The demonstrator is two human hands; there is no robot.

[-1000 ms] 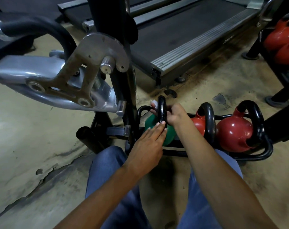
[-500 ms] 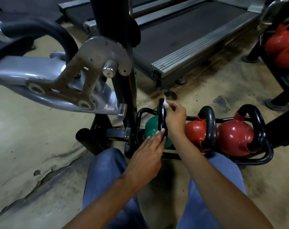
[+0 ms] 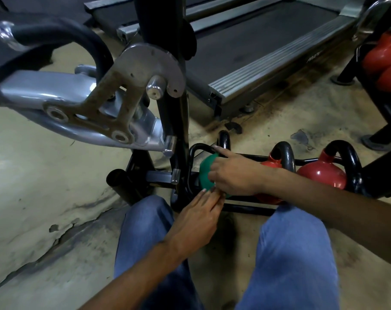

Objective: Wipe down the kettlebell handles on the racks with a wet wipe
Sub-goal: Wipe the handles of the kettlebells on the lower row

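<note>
A green kettlebell point(image 3: 205, 171) with a black handle point(image 3: 224, 139) sits at the left end of a low black rack point(image 3: 248, 208). My right hand point(image 3: 237, 175) is wrapped around the lower part of that handle, index finger stretched out to the left. The wet wipe is almost entirely hidden under this hand. My left hand point(image 3: 199, 213) reaches in from below with straight fingers, its tips touching the green bell's lower side just under my right hand. To the right stand two red kettlebells point(image 3: 276, 163) point(image 3: 322, 174) with black handles.
A silver and black exercise machine arm point(image 3: 82, 104) and its black post point(image 3: 179, 121) hang close on the left. A treadmill point(image 3: 257, 54) lies behind. Another rack with red kettlebells point(image 3: 384, 59) is at the top right. My jeans-clad knees point(image 3: 295, 242) are below.
My right hand slid from the top of the green kettlebell's handle down to its lower part. The white wipe it pinched is now hidden. My left hand stayed at the bell's base.
</note>
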